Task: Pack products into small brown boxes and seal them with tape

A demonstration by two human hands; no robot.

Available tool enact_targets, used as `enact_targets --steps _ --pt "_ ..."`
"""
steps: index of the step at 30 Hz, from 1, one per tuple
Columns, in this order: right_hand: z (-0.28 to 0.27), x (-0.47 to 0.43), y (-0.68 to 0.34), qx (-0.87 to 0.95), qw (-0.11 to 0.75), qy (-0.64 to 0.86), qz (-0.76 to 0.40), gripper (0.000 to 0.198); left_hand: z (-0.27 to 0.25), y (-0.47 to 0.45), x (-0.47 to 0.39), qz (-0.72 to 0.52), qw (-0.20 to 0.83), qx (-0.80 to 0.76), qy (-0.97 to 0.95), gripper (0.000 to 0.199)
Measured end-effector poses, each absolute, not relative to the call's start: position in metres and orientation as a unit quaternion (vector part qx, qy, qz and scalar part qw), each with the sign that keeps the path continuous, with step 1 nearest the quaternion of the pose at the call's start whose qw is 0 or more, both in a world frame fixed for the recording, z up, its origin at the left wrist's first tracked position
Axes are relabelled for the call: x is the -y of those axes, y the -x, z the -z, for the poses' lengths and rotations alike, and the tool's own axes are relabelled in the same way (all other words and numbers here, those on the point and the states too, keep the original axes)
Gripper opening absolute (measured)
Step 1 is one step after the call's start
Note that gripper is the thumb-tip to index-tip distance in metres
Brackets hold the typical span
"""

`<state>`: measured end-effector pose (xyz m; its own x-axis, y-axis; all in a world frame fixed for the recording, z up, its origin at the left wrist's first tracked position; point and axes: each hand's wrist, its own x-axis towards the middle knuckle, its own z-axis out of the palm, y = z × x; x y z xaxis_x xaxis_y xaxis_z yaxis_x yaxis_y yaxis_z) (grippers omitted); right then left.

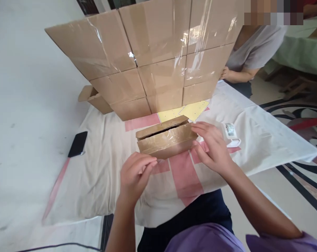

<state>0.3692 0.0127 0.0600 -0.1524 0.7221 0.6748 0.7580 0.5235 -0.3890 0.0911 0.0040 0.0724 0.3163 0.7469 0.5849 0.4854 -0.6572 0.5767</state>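
A small brown cardboard box [166, 139], wrapped in shiny clear tape, lies on a white cloth [100, 175] with pink stripes. My right hand [213, 148] holds the box's right end, fingers curled over its top corner. My left hand [136, 175] sits just in front of the box's left end, fingertips pinched together on what looks like a strip of clear tape. The box's top flap stands slightly raised along the back.
A tall wall of stacked, taped cardboard boxes [158, 56] rises behind. An open box [94, 99] sits at its left. A black phone [78, 143] lies left, a white tape dispenser [230, 134] right. Another person [250, 56] sits at the far right. Yellow sheet [186, 111].
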Motion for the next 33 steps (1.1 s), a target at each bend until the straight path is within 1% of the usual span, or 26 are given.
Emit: enact_targets --steps 2,4,6,8,10,14,17,22,25,28,31,33 --pt "-0.075 -0.035 -0.354 0.828 0.343 0.441 0.05 0.045 -0.085 -0.073 -0.017 -0.398 0.165 -0.435 -0.79 0.01" --pt "-0.077 -0.053 -0.338 0.862 0.268 0.426 0.053 0.052 -0.096 -0.061 -0.03 -0.352 0.188 -0.475 -0.785 0.011" --pt "-0.069 -0.064 -0.325 0.872 0.227 0.432 0.047 0.055 -0.105 -0.054 -0.043 -0.299 0.219 -0.507 -0.779 0.016" --pt "-0.057 -0.068 -0.318 0.87 0.214 0.443 0.046 0.055 -0.114 -0.05 -0.055 -0.24 0.26 -0.524 -0.775 0.022" --pt "-0.05 -0.068 -0.317 0.867 0.213 0.448 0.051 0.054 -0.124 -0.048 -0.068 -0.186 0.287 -0.523 -0.781 0.024" --pt "-0.049 -0.067 -0.319 0.866 0.231 0.443 0.038 0.055 -0.141 -0.053 -0.097 -0.104 0.303 -0.504 -0.802 0.021" --pt "-0.051 -0.068 -0.319 0.86 0.259 0.44 0.011 0.055 -0.145 -0.062 -0.116 -0.07 0.318 -0.491 -0.808 0.02" --pt "-0.047 -0.068 -0.32 0.851 0.293 0.435 -0.016 0.054 -0.137 -0.073 -0.128 -0.026 0.342 -0.487 -0.803 0.018" --pt "-0.045 -0.067 -0.32 0.849 0.306 0.43 -0.028 0.051 -0.133 -0.074 -0.124 -0.013 0.311 -0.511 -0.801 0.018" --pt "-0.045 -0.066 -0.321 0.849 0.309 0.427 -0.034 0.05 -0.132 -0.076 -0.12 -0.007 0.265 -0.543 -0.797 0.013" --pt "-0.046 -0.066 -0.321 0.849 0.305 0.43 -0.027 0.05 -0.131 -0.077 -0.12 -0.007 0.239 -0.574 -0.783 0.027" --pt "-0.046 -0.066 -0.321 0.85 0.302 0.432 -0.026 0.048 -0.128 -0.076 -0.123 -0.002 0.235 -0.589 -0.773 0.03"
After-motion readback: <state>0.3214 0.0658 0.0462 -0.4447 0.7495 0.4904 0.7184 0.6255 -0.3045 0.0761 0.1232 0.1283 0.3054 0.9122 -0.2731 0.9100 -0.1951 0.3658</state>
